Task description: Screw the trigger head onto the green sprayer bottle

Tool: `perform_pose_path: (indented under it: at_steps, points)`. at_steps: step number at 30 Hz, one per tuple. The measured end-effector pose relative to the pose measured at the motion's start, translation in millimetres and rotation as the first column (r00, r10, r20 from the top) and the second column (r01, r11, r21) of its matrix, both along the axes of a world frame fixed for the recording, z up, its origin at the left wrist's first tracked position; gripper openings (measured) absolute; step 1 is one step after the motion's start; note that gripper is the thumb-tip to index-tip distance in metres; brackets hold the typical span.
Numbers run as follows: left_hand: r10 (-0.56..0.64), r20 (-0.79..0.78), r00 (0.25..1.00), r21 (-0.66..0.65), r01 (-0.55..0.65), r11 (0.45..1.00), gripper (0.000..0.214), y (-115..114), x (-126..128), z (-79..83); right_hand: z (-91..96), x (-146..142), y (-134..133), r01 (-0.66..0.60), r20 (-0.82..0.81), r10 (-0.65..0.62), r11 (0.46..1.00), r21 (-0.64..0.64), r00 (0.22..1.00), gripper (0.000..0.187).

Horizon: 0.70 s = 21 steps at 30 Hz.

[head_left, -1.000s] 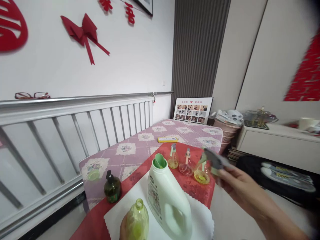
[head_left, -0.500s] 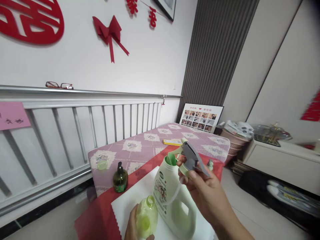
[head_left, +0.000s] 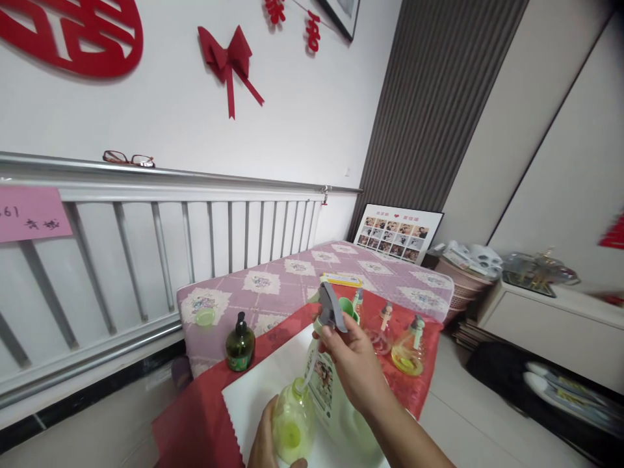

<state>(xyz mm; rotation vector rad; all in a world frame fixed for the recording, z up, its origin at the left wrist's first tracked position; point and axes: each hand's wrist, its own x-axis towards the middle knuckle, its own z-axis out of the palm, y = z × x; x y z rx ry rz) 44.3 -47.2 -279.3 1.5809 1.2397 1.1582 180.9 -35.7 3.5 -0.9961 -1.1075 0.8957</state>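
1. The right hand (head_left: 353,361) grips a grey-and-green sprayer (head_left: 331,309) between thumb and fingers, held above the near end of the table (head_left: 205,422).
2. A clear tube (head_left: 307,370) hangs from the sprayer, its lower end at the open neck of a yellow-green bottle (head_left: 292,426).
3. The left hand (head_left: 266,442) wraps the bottle's side, fingers closed on it, low at the near edge of a white cloth (head_left: 258,396).
4. Just behind the bottle stands a pale green jug (head_left: 324,390), largely hidden by the right hand and forearm; its green spout (head_left: 348,309) shows beside the sprayer.
5. The white cloth lies over a red cloth (head_left: 195,429) covering the table's near end.
6. A dark green pump bottle (head_left: 240,344) stands at the left edge, where the red cloth meets a pink patterned cover (head_left: 292,273).
7. Three small spray bottles (head_left: 409,348) stand in a row near the right edge, on the red cloth.
8. A yellow box (head_left: 341,280) lies on the pink cover behind them.
9. A small green cap (head_left: 205,317) rests near the cover's left corner.
10. Glasses (head_left: 129,158) sit on the rail (head_left: 195,175) along the wall.
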Motion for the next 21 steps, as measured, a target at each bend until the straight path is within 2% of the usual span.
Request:
perform_pose_path:
  at_steps: [5, 10, 16, 21]
  points:
    - [-0.023, 0.022, 0.999, -0.02, 0.024, 1.0, 0.108, 3, -1, -7.0, -14.9, -7, 4, 0.012, 0.08, -0.006, 0.997, -0.071, 0.997, 0.032]
    - [-0.009, 0.067, 0.998, 0.008, 0.009, 1.0, 0.106, 4, 0, -11.1, -39.8, -4, -1, -0.114, 0.116, 0.131, 0.984, -0.139, 0.985, 0.032]
    - [0.03, 0.004, 1.0, -0.002, -0.03, 1.0, 0.105, 1, 1, -2.6, -68.1, 4, -7, -0.226, 0.169, 0.266, 0.948, -0.223, 0.949, 0.03]
    - [0.06, -0.03, 0.998, 0.019, -0.06, 0.998, 0.103, -2, 3, 7.7, -77.7, 11, -13, -0.263, 0.201, 0.312, 0.935, -0.237, 0.929, 0.032]
